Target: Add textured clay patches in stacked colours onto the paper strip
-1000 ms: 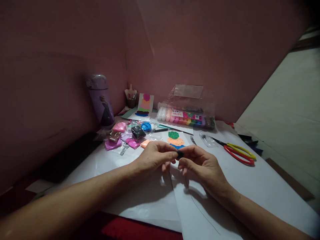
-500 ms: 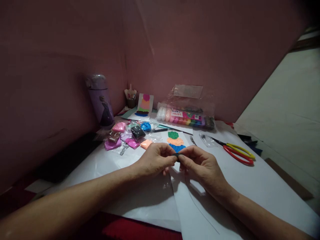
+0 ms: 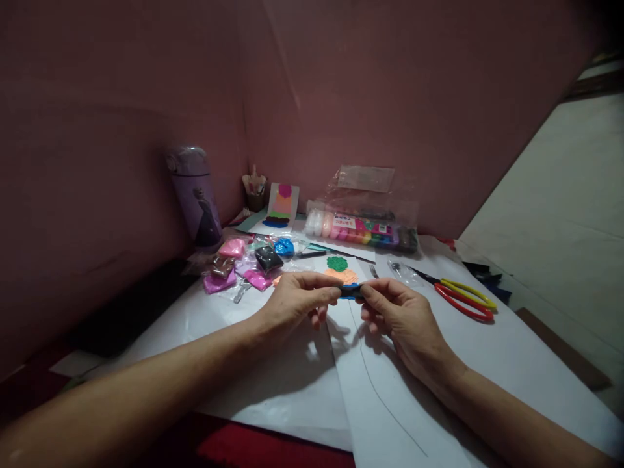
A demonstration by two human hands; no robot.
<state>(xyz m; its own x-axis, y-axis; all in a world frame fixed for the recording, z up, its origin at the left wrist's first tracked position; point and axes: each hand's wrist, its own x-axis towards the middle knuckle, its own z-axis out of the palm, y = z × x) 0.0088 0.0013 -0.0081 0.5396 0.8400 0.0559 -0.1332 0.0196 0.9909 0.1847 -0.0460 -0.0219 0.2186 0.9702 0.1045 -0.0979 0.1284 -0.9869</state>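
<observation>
Between my two hands stretches a short strip of black modelling clay [image 3: 350, 292]. My left hand [image 3: 296, 305] pinches its left end between thumb and forefinger, and my right hand [image 3: 402, 317] pinches the right end the same way. Just behind the strip lies a white sheet with a green clay patch [image 3: 337, 262] and an orange clay patch [image 3: 340, 275]. A blue patch on that sheet is mostly covered by the strip and my fingers. A curved pencil-like line [image 3: 377, 390] runs down the white paper [image 3: 361, 429] below my hands.
Several clay packets [image 3: 257, 279] lie left of the sheet. Behind stand a purple bottle [image 3: 195, 201], a small brush cup [image 3: 255, 200] and a coloured card [image 3: 283, 205]. A clear clay bag [image 3: 363, 227] lies at the back. Scissors [image 3: 465, 299] and a fork [image 3: 373, 271] rest rightward.
My hands have moved apart and slightly up, and the black clay between them now shows as a longer strip. It covers more of the blue patch behind it.
</observation>
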